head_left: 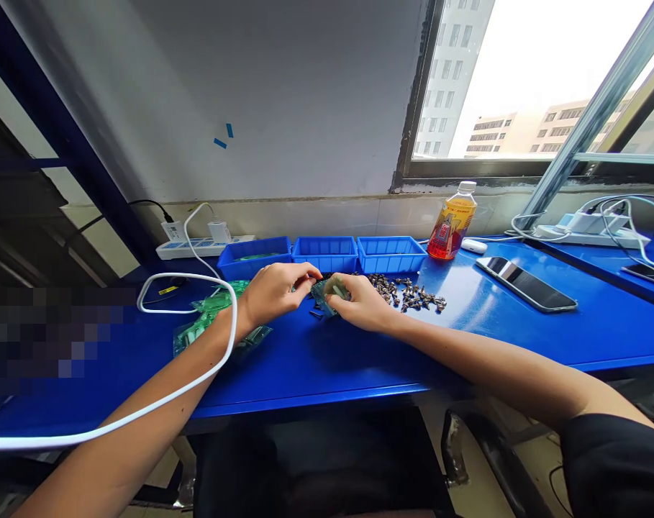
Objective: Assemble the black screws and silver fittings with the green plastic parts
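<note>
My right hand [363, 302] is closed on a small clear plastic bag [320, 293] with something pale green in it. Just to its left, my left hand [278, 289] has thumb and fingertips drawn together; what is between them, if anything, is too small to make out. A pile of green-filled clear bags [205, 316] lies beside and partly behind my left forearm. Dark metal screws [407, 293] are spread over the table behind and to the right of my right hand. A few dark pieces also lie just below the held bag.
Three blue bins [324, 252] stand in a row at the back. A drink bottle [452, 221], a white case [474, 246] and a phone [526, 284] are on the blue table [467, 338] at right. A white cable [186, 385] loops across my left forearm. Power strips [191, 248] sit along the wall.
</note>
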A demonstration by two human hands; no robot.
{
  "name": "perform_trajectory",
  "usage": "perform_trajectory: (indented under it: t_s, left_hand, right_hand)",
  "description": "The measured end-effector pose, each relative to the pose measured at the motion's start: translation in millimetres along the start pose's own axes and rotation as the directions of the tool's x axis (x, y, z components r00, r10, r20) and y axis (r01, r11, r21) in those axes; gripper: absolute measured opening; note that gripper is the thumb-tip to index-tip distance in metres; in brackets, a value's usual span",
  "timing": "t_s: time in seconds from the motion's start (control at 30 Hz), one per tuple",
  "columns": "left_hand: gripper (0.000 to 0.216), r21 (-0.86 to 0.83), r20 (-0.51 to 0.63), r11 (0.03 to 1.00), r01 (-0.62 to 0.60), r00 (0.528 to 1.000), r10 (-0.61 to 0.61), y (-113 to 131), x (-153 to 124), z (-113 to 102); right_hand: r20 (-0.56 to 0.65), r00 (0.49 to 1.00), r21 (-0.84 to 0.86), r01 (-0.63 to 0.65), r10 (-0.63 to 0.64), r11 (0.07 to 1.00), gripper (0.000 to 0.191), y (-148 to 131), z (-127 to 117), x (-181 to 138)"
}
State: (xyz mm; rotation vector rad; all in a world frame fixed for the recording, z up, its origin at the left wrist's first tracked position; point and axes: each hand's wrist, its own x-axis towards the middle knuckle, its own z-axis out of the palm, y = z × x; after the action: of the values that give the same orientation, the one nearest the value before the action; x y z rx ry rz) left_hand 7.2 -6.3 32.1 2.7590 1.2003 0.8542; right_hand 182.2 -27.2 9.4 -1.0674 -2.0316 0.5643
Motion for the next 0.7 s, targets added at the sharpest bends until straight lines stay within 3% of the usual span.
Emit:
perform_trajectory:
  t_s: [0.7]
  left_hand:
    - [0.030, 0.002, -0.005, 1.000, 0.012, 1.000, -0.012, 0.5, 0.0, 0.5]
  right_hand:
    - [0.038, 0.999, -0.042, 0.038, -0.036, 0.998, 0.006, -2.7, -0.1, -2.5]
